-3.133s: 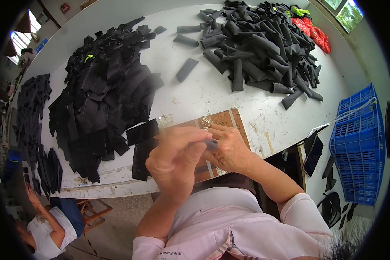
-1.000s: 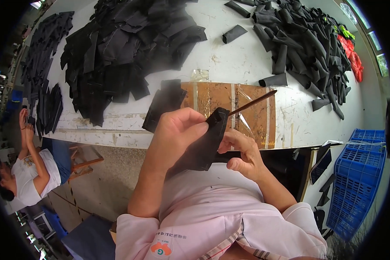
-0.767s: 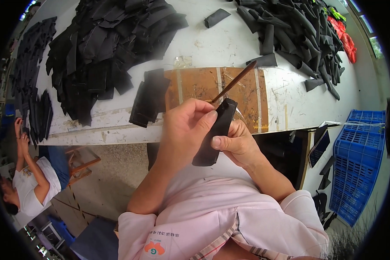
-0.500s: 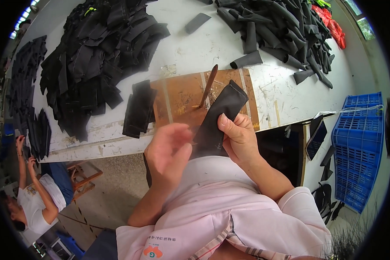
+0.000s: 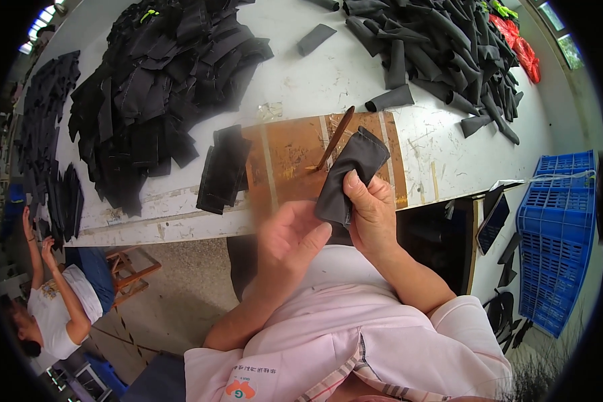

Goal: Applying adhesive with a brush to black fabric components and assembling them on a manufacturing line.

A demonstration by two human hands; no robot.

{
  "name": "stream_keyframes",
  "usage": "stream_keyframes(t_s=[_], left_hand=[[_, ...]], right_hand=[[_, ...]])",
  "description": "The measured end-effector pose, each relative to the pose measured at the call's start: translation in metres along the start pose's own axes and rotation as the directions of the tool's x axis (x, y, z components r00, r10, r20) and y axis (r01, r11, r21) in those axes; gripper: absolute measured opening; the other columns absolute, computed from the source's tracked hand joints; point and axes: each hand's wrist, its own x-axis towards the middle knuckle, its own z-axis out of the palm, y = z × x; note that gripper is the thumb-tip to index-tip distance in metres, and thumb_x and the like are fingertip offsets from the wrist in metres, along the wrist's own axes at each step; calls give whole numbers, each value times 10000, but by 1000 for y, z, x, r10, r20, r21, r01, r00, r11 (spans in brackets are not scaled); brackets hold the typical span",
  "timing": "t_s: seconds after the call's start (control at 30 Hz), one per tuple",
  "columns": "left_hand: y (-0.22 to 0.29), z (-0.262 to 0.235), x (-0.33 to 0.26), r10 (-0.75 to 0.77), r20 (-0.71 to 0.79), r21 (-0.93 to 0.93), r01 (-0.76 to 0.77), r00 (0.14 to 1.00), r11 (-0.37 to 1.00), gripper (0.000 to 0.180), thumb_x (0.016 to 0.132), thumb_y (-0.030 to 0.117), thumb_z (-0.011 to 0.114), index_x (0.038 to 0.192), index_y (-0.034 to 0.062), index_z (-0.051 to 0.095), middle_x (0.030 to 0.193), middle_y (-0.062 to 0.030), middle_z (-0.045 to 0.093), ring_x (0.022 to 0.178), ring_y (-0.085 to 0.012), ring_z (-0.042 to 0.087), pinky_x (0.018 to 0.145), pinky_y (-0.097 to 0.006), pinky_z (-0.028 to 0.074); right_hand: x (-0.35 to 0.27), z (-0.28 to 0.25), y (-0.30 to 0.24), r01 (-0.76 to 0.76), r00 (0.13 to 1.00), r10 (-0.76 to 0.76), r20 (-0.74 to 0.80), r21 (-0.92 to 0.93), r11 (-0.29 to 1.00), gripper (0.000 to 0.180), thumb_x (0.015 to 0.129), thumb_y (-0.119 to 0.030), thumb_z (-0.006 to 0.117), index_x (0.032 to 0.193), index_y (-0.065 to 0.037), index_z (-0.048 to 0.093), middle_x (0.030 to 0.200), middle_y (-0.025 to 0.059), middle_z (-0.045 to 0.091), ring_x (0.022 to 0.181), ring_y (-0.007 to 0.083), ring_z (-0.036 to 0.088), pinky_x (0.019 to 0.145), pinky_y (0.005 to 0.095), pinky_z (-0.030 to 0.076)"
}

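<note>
A black sewn fabric tube [image 5: 354, 161], flat with a stitched end, is pinched in my right hand [image 5: 375, 211], its thumb on the face toward me. Just left of the tube's lower end is my left hand [image 5: 291, 238], somewhat blurred, its thumb apart from its fingers. The fingertips reach the tube's edge; whether they touch it I cannot tell. Behind the tube a brown pointed stick [image 5: 336, 137] stands up, tilted, from a worn brown board [image 5: 285, 151] on the table. Left of the board lie a few flat black fabric pieces [image 5: 222, 171].
A large heap of flat black pieces [image 5: 161, 94] covers the table's left. Rolled black tubes [image 5: 442, 57] are piled at the far right, near a red plastic bag [image 5: 518, 50]. A blue crate [image 5: 556, 241] stands right. Another person [image 5: 67, 301] works at far left.
The fabric tube has bent and shortened in my right hand, its lower end drawn up. My left hand has moved right, closer to that end.
</note>
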Motion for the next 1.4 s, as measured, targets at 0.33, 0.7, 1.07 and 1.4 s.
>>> stream_keyframes(t_s=[0.33, 0.7, 1.07, 1.4], left_hand=[[-8, -4, 10, 166, -202, 190, -128, 965, 973, 82, 809, 44, 560, 859, -20, 551, 706, -22, 568, 577, -51, 501, 505, -173, 399], [4, -22, -6, 351, -219, 531, -191, 910, 825, 81, 754, -6, 590, 830, -19, 566, 687, -14, 566, 591, -49, 504, 525, -193, 412], [-7, -1, -1, 551, -33, 696, -376, 834, 611, 128, 700, -35, 616, 803, 13, 556, 625, -74, 547, 499, -147, 542, 450, -257, 430], [6, -18, 10, 53, -242, -91, -77, 969, 993, 148, 721, -56, 594, 851, 6, 561, 708, -16, 589, 546, -15, 496, 437, -156, 373]], right_hand=[[2, -3, 6, -142, 988, 141, 65, 23, 990, 154, 835, -182, 571, 832, -29, 590, 749, 36, 618, 627, 83, 572, 542, 225, 468], [-9, -8, -21, 462, 857, -421, 298, -806, 369, 151, 774, -134, 625, 714, -5, 574, 573, 47, 471, 512, 144, 461, 466, 254, 364], [-13, 12, -18, 685, 717, -304, 628, -714, 142, 206, 654, 11, 642, 848, -17, 578, 745, 89, 528, 593, 222, 537, 488, 293, 436], [-9, 17, -1, 672, 701, -378, 605, -737, 67, 209, 617, 58, 600, 803, -12, 533, 738, 97, 503, 557, 219, 518, 464, 299, 430]])
